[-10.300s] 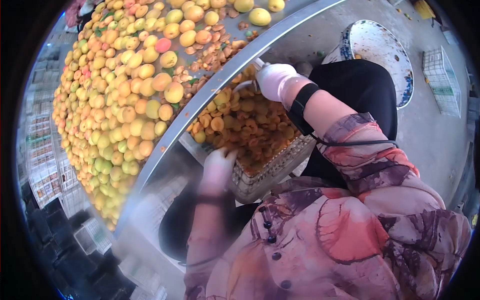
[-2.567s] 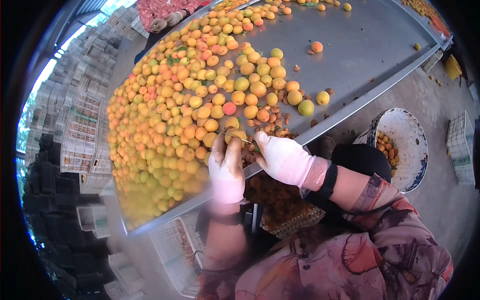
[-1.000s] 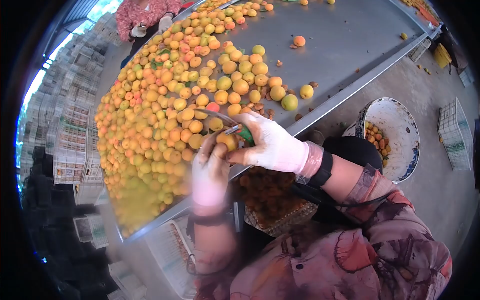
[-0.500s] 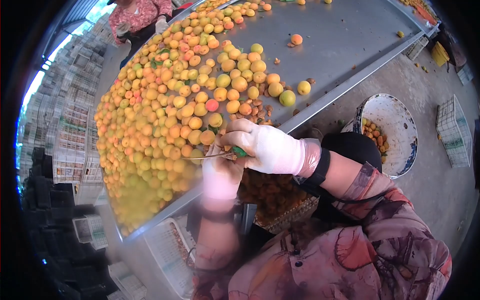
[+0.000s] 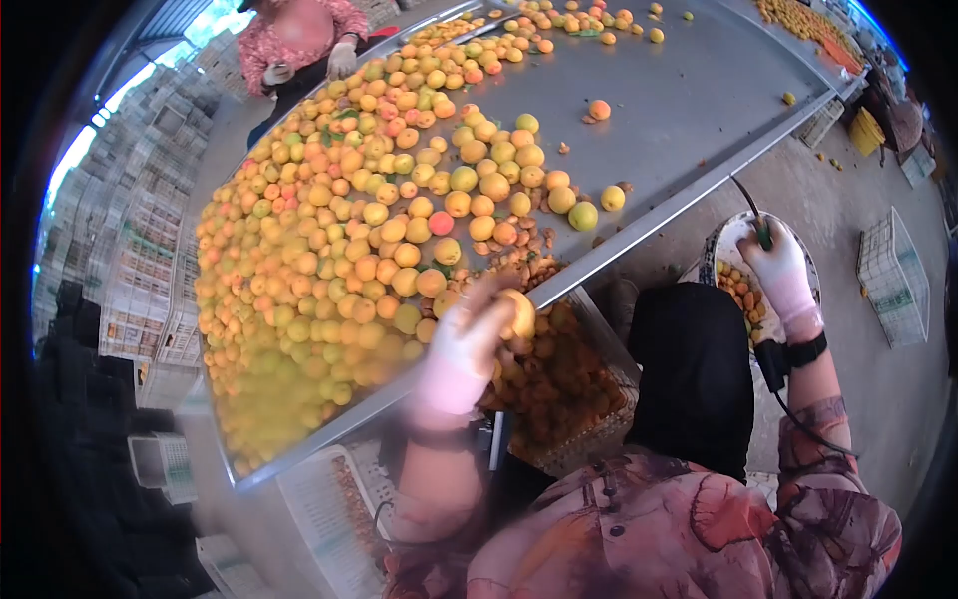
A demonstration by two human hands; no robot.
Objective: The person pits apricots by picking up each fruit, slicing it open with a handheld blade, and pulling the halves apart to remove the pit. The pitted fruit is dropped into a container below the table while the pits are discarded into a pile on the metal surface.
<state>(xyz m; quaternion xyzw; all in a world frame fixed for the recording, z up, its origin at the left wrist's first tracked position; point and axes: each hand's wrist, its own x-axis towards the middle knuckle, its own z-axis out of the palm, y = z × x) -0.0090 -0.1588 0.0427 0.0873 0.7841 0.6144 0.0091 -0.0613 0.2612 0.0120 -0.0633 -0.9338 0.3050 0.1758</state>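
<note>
My left hand (image 5: 461, 354), in a pale glove and partly blurred, is at the near edge of the metal table. Its fingers are closed on an orange-yellow apricot (image 5: 518, 315). Out to the right, my gloved right hand (image 5: 778, 270) is over the white bucket (image 5: 811, 262), gripping a green-handled curved knife (image 5: 763, 234) whose thin dark blade points up and away. Whole apricots (image 5: 329, 225) are heaped across the left half of the table, with brown stones (image 5: 529, 243) beside them. Below my left hand, a crate (image 5: 614, 344) holds more orange-brown pieces.
The metal table (image 5: 679, 110) has a raised rim. Cut fruit (image 5: 738, 295) lies in the bucket. A white crate (image 5: 891, 270) stands on the floor to the right, and another white crate (image 5: 324, 509) is at lower left. Across the table, a person (image 5: 299, 45) wears gloves.
My hands were together over the table edge, with the knife between them. My right hand has swung right to the bucket with the knife; my left hand now holds an apricot.
</note>
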